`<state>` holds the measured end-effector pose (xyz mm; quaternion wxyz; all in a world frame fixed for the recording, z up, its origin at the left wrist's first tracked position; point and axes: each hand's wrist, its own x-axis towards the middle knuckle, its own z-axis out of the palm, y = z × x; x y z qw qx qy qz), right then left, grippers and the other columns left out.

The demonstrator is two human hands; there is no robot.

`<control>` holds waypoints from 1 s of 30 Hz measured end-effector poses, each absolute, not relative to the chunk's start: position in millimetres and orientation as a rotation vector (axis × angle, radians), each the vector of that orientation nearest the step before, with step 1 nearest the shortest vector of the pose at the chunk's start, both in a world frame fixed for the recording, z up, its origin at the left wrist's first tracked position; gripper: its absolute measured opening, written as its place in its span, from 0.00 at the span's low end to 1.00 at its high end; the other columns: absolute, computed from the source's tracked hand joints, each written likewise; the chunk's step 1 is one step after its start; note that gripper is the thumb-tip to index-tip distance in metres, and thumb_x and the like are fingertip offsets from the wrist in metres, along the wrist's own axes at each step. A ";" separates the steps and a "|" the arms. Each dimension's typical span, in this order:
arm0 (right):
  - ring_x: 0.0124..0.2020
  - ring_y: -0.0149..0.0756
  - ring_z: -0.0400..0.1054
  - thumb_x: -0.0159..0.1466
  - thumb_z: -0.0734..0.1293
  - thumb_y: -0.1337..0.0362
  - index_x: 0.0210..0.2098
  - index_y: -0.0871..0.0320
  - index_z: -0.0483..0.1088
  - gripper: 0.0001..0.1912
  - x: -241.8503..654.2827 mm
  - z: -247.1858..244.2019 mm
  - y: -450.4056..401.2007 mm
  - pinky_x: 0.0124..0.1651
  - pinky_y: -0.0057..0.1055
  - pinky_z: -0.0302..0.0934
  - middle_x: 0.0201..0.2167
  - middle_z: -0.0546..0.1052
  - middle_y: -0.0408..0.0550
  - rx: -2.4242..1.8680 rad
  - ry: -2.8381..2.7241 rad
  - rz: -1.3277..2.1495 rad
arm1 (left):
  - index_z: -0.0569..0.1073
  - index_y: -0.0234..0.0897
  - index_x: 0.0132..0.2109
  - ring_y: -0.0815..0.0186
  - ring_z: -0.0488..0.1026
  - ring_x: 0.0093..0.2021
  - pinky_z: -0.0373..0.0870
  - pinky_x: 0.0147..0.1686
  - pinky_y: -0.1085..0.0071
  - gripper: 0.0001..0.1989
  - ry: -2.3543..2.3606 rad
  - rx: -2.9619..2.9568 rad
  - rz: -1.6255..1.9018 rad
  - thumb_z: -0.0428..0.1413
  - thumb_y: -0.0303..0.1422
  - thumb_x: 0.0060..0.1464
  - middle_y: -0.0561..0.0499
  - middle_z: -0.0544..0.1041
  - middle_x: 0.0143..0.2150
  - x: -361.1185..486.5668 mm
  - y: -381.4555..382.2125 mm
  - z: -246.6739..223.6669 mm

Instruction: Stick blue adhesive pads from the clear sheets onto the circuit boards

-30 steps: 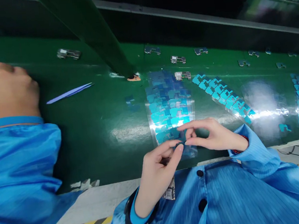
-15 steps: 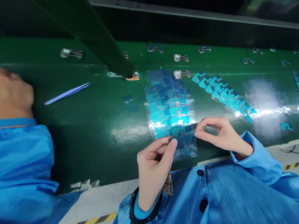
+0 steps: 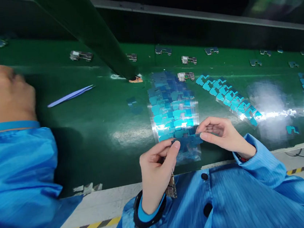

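Observation:
A thin dark-blue film piece (image 3: 188, 140) stretches between my two hands above the bench. My left hand (image 3: 157, 170) pinches its left end between thumb and index finger. A narrow circuit board (image 3: 171, 188) shows below that hand, seemingly held by the curled fingers, which are mostly hidden. At the film's right end, my right hand (image 3: 220, 132) is closed with thumb and index finger on the edge. Beneath both hands lies a clear sheet (image 3: 175, 107) covered with rows of blue film pieces. One silver circuit board (image 3: 185, 76) rests by its far right corner.
Several circuit boards (image 3: 81, 56) lie along the back of the green bench (image 3: 95, 142). Purple tweezers (image 3: 70, 96) lie left, near a co-worker's hand (image 3: 5, 90). A slanting green post (image 3: 96, 36) stands ahead. More blue film strips (image 3: 228, 98) lie right.
My right hand's fingertips have closed on the film's right end, and the film now lies flatter between both hands. Boards along the back have shifted right. The co-worker's hand has moved slightly.

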<state>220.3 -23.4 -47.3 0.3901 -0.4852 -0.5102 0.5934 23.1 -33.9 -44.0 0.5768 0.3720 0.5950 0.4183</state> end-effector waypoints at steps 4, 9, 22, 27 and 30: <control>0.26 0.27 0.72 0.58 0.73 0.62 0.30 0.58 0.73 0.07 216.8 -51.1 -23.6 0.34 0.26 0.70 0.26 0.77 0.42 -1.257 -1.266 1.463 | 0.75 0.37 0.27 0.75 0.53 0.14 0.53 0.17 0.74 0.08 1.410 0.872 0.945 0.63 0.36 0.48 0.62 0.59 0.11 24.0 -32.1 -42.6; 0.28 0.30 0.71 0.61 0.70 0.63 0.29 0.57 0.74 0.06 216.8 -55.3 -22.6 0.36 0.29 0.68 0.26 0.78 0.43 -1.444 -1.488 0.997 | 0.63 0.38 0.15 0.74 0.56 0.16 0.56 0.19 0.73 0.24 1.455 0.837 0.934 0.59 0.38 0.54 0.58 0.59 0.13 22.9 -17.3 -60.5; 0.30 0.33 0.74 0.58 0.73 0.59 0.29 0.55 0.74 0.07 211.2 -51.8 -29.0 0.38 0.30 0.72 0.27 0.79 0.44 -1.401 -1.212 1.136 | 0.81 0.34 0.42 0.67 0.76 0.30 0.72 0.32 0.72 0.17 1.281 0.470 0.935 0.65 0.30 0.41 0.49 0.81 0.31 4.3 -7.2 -82.2; 0.31 0.33 0.74 0.56 0.74 0.60 0.28 0.55 0.75 0.07 223.2 -51.2 -26.5 0.38 0.30 0.71 0.26 0.78 0.43 -1.474 -1.135 0.985 | 0.81 0.38 0.44 0.64 0.80 0.39 0.76 0.39 0.73 0.20 1.226 0.469 0.960 0.70 0.34 0.41 0.48 0.84 0.37 24.1 -13.2 -75.7; 0.30 0.31 0.74 0.56 0.74 0.62 0.29 0.53 0.75 0.05 231.2 -42.8 -28.4 0.46 0.32 0.71 0.26 0.78 0.41 -1.454 -1.151 0.921 | 0.82 0.38 0.44 0.64 0.81 0.34 0.79 0.37 0.72 0.19 1.195 0.531 0.929 0.71 0.36 0.41 0.49 0.84 0.33 32.3 -13.7 -62.4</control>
